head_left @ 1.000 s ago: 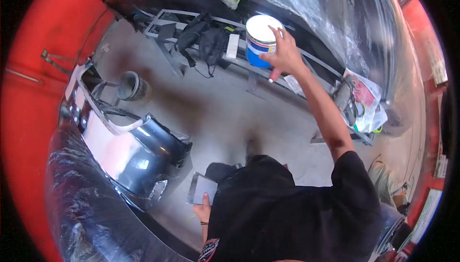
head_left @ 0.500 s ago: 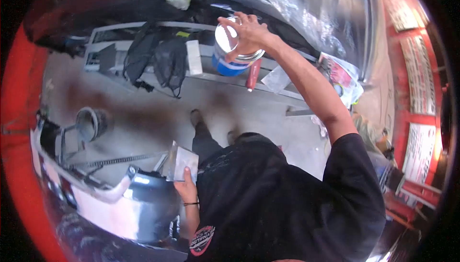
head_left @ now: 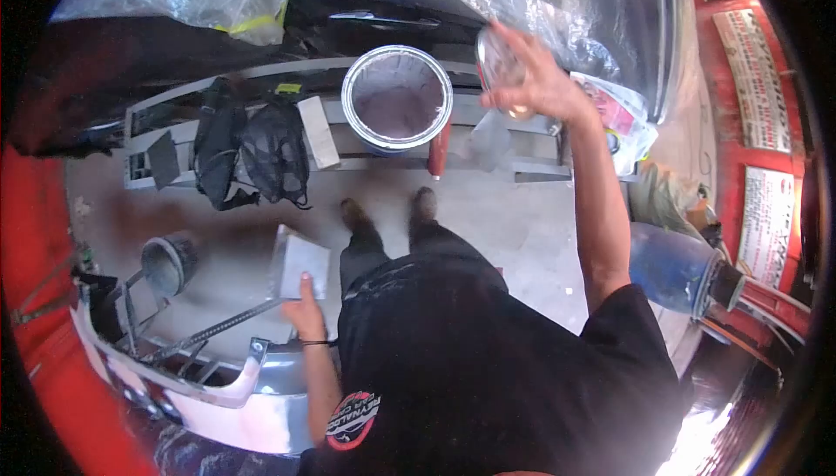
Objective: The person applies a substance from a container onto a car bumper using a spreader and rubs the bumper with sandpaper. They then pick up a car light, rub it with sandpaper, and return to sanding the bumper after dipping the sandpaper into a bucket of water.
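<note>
In the head view, the right hand (head_left: 547, 88) is reaching out at arm's length and gripping a round metal lid (head_left: 499, 60) by its edge, fingers curled around the rim. It is holding the lid up, tilted, just right of the open paint can (head_left: 397, 100) and clear of it. The can is standing upright on a low grey metal rack (head_left: 218, 93) with its mouth uncovered, showing a pale pinkish-grey inside. A red-handled tool (head_left: 438, 152) is lying against the rack just below the can's right side. Black bags (head_left: 251, 152) are hanging over the rack further left.

The left hand (head_left: 305, 312) is staying low by the person's hip, pinching the lower edge of a flat grey panel (head_left: 301, 264) with the thumb on top. A dirty bucket (head_left: 165, 263) is sitting on the concrete floor (head_left: 514, 223) to the left of it, and a car bumper (head_left: 218, 393) is lying below.
</note>
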Action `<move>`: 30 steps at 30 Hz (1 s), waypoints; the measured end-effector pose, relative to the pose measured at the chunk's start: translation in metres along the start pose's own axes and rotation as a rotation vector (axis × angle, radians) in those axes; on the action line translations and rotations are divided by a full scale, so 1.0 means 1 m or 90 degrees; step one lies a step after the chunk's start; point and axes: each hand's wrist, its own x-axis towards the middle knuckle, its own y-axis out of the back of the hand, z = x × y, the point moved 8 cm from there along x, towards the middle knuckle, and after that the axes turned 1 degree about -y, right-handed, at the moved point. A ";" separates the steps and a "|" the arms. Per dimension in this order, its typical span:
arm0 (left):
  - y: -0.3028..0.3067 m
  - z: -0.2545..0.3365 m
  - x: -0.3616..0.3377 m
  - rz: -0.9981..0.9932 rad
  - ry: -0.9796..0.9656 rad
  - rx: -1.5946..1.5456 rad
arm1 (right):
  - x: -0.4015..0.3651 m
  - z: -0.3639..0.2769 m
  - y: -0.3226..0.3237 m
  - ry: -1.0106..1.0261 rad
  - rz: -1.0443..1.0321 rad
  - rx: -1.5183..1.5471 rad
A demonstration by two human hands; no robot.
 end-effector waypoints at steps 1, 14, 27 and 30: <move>-0.013 -0.003 -0.009 -0.007 0.008 -0.081 | -0.016 0.030 -0.021 -0.043 -0.005 -0.033; -0.090 0.162 -0.066 -0.119 -0.103 -0.238 | -0.136 0.050 -0.110 -0.195 0.080 0.041; -0.151 0.259 -0.097 -0.449 -0.185 -0.371 | -0.151 -0.059 -0.062 -0.274 0.072 0.608; -0.124 0.267 -0.098 -0.320 -0.236 -0.328 | -0.145 -0.058 -0.029 -0.264 0.229 1.076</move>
